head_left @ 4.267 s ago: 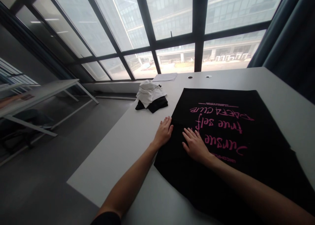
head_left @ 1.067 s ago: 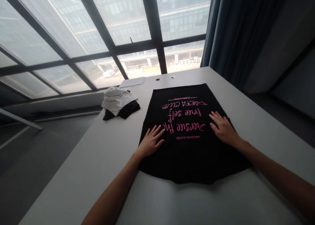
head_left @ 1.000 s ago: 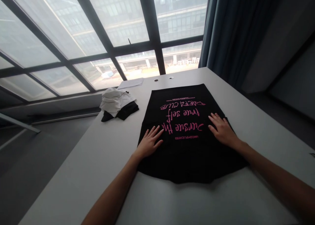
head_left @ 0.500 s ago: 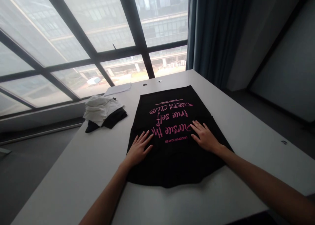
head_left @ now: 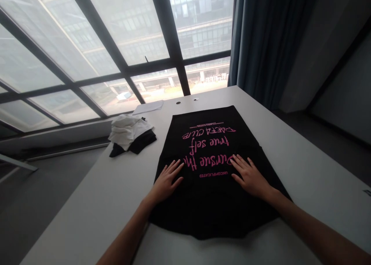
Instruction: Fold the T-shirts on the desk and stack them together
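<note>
A black T-shirt (head_left: 208, 207) with pink lettering lies spread on the white table (head_left: 116, 203); its print appears upside down from where I stand. My left hand (head_left: 166, 182) rests flat on the left side of the cloth, fingers apart, by the edge of the lettering. On the right side, my right hand (head_left: 251, 176) lies flat too, its fingertips over the start of a printed line. Neither hand grips the fabric. No sleeves show; the garment's sides look folded under or tucked in, though I cannot tell which.
Crumpled white cloth (head_left: 127, 128) and black cloth (head_left: 143, 141) lie heaped at the table's left edge. Behind them are white sheets (head_left: 148, 107) that look like paper. A large window (head_left: 139, 21) and a blue curtain (head_left: 261, 45) stand beyond the far edge.
The view has shifted slightly, so everything sits a little lower and further right. Both hands stay flat on the T-shirt at nearly the same spots.
</note>
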The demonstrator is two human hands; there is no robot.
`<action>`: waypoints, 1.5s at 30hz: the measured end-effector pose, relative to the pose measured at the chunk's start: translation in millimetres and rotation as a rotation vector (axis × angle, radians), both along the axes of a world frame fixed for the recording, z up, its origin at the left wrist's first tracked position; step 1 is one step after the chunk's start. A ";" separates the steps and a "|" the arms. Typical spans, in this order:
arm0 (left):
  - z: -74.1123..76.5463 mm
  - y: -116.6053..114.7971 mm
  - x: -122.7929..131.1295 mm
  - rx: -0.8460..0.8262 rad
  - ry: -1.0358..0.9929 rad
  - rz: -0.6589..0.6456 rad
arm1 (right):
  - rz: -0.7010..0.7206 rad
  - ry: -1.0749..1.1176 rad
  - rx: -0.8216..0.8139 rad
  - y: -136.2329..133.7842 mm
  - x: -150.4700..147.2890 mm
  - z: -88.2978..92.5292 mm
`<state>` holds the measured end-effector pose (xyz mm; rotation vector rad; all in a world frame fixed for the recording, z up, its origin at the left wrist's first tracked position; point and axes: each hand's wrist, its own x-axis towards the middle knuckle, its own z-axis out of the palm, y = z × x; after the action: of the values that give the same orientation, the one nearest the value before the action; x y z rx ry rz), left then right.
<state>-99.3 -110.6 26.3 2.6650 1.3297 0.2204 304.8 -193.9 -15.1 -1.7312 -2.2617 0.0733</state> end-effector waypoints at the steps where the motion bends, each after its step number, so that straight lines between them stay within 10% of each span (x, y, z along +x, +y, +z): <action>1: 4.7 5.0 -1.4 -0.001 -0.045 0.027 | 0.001 0.001 0.007 -0.1 0.3 -1.1; 13: 9.8 104.6 -8.0 0.040 0.160 0.398 | 0.007 -0.002 0.021 0.5 0.0 -3.5; 30: 3.6 83.0 11.5 0.235 -0.045 0.320 | 0.002 0.027 0.021 -0.2 0.9 -5.6; 37: -25.5 58.5 21.7 0.096 0.065 0.264 | -0.018 0.061 -0.065 -1.2 -0.7 6.7; 45: -30.7 59.1 21.8 0.106 0.067 0.278 | -0.219 0.049 -0.014 46.4 33.6 34.2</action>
<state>-77.6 -51.4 -4.4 2.5825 1.7560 0.2416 338.4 -147.5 19.1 -1.9503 -2.0277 0.0845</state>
